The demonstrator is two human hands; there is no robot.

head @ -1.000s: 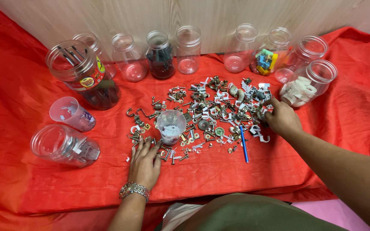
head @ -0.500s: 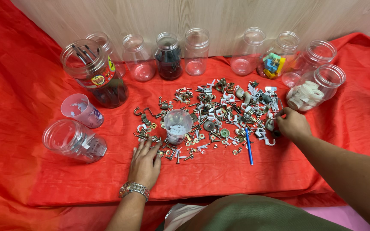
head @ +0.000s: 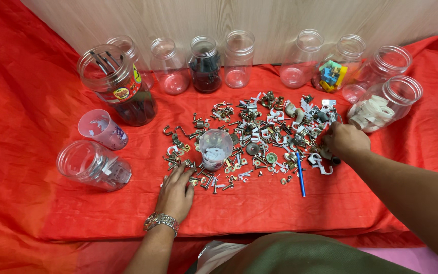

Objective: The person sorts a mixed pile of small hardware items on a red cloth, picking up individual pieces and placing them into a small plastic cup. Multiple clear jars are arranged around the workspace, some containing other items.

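Down at the near edge of the red cloth (head: 36,213), seen from the head camera, the left hand (head: 177,192) lies palm down, fingers spread fairly wide, fingertips touching the near-left fringe of the scattered hardware pile (head: 259,137). It holds nothing that I can see; a metal bracelet (head: 161,221) sits on the wrist.

Over on the right side of the pile, the right hand (head: 347,141) is curled knuckles-up, fingers drawn narrow over some white clips and dark bits. Whether it has pinched a piece I cannot tell, because the fingertips are hidden under the hand.

Middle of the spread: a small clear cup (head: 216,148) stands upright among the screws, washers and hooks, just beyond the left fingertips. A blue pen (head: 300,173) lies at the near-right edge of the pile.

Along the far edge runs a row of open clear jars, one holding dark parts (head: 206,66), one with coloured pieces (head: 336,65), and at the far right a tilted jar of white pieces (head: 384,105). On the left, a big jar of long tools (head: 120,91), a small tipped cup (head: 102,130), and a jar lying on its side (head: 93,165).

The risks, as I judge them: that little cup is hemmed in by loose metal, so a sweep of the left hand could knock it over and spill it. Small pieces could also roll off the near edge where the cloth sags, and the right forearm could drag the pen.
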